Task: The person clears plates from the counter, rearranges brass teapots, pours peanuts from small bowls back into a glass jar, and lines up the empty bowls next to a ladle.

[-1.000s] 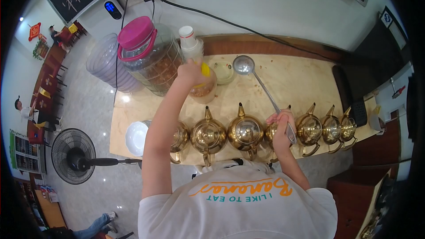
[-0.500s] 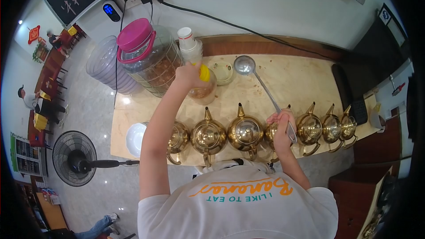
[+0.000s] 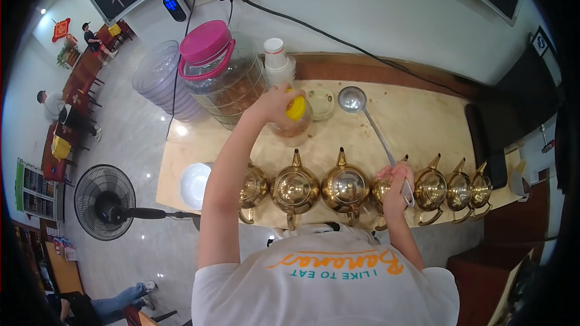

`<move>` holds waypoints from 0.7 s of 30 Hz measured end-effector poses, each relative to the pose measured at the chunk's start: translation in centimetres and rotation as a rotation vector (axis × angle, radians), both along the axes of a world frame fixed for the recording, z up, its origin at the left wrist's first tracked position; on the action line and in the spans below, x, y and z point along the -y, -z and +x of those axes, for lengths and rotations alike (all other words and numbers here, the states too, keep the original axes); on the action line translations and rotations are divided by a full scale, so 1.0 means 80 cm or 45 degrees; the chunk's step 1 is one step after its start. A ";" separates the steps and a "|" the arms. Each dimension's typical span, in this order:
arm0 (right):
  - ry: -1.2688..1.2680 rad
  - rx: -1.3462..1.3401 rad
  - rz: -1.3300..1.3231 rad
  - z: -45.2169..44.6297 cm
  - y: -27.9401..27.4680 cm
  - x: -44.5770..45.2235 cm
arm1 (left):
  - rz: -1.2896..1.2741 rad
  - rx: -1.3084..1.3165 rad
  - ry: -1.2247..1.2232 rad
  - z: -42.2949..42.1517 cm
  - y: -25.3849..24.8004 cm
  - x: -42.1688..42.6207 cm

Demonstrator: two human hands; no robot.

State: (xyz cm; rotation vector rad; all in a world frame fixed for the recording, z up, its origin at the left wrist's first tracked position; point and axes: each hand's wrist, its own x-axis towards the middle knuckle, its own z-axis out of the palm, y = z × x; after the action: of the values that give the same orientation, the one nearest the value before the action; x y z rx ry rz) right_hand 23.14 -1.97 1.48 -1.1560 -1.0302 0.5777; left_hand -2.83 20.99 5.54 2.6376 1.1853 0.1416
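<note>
My left hand (image 3: 273, 106) is closed around the left side of a yellow lid (image 3: 295, 108), on top of a clear jar (image 3: 293, 133) with brownish contents. Some of its fingers are hidden behind the lid. In my right hand (image 3: 396, 185) is the handle of a metal ladle (image 3: 352, 99), whose bowl points away from me over the table. Below that hand is a gold teapot (image 3: 380, 188), partly covered by it. A shallow patterned dish (image 3: 320, 104) sits just right of the jar.
Several gold teapots (image 3: 345, 188) line the near edge of the table (image 3: 417, 115). A large jar with a pink lid (image 3: 205, 42), stacked cups (image 3: 275, 54) and plastic tubs (image 3: 160, 78) stand at the back left. A white bowl (image 3: 194, 186) and a fan (image 3: 106, 202) are at left.
The whole view has shifted, so things appear further right. My left hand has moved slightly about the yellow lid, which shows more now. The right hand keeps hold of the ladle.
</note>
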 end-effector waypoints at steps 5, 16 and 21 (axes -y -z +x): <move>-0.011 -0.028 -0.008 0.003 0.006 0.002 | 0.028 -0.027 -0.001 0.001 0.001 -0.004; -0.006 -0.041 0.014 0.001 -0.001 0.003 | 0.010 -0.096 -0.163 0.017 0.014 -0.019; -0.003 -0.055 -0.008 0.001 -0.002 0.004 | 0.024 -0.012 -0.136 0.011 0.021 -0.013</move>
State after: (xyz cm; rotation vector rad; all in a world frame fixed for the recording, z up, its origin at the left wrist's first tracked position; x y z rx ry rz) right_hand 23.22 -2.30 1.63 -1.1433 -0.9940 0.6056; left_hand -1.96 22.00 3.88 2.5937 1.3351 0.1604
